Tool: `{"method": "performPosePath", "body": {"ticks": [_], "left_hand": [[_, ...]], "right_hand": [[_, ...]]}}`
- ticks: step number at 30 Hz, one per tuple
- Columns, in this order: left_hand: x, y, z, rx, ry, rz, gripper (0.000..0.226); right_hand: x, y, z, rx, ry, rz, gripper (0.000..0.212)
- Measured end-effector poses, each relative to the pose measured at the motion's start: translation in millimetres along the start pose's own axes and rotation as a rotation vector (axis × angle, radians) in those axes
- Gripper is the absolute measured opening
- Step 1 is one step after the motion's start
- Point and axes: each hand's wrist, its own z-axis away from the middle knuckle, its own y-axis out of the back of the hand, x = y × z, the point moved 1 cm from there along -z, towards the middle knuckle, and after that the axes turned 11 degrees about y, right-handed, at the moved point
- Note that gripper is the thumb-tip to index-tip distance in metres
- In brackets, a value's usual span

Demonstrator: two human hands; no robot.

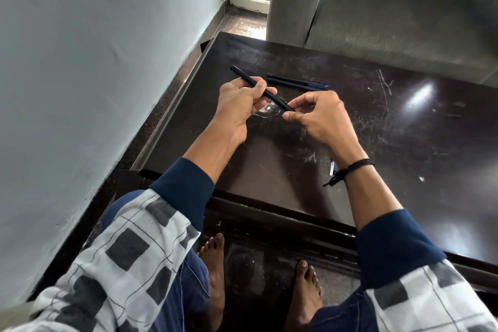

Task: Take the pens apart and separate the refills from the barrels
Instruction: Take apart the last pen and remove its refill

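While left hand (237, 101) and right hand (322, 116) grip it, slim black pen (272, 96)

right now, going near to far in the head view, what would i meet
bare feet → table's near edge → small clear piece → left hand and right hand holding a black pen → two dark pens lying flat → grey sofa

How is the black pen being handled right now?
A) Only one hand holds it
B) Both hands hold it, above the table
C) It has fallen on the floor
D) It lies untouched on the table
B: the left hand grips the black pen around its middle, while the right hand pinches its near end, above the table.
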Motion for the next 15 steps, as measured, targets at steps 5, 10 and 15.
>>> {"method": "performPosePath", "body": {"ticks": [5, 10, 15], "left_hand": [[-6, -5, 1, -0.015, 0.001, -0.028, 0.009], [-8, -6, 0, -0.01, -0.009, -0.042, 0.009], [-12, -9, 1, 0.013, -0.065, -0.082, 0.008]], "right_hand": [[0, 0, -1, -0.005, 0.003, 0.005, 0.017], [0, 0, 0, 0.002, 0.01, 0.016, 0.014], [-3, -5, 3, 0.011, 0.033, 0.065, 0.011]]}}
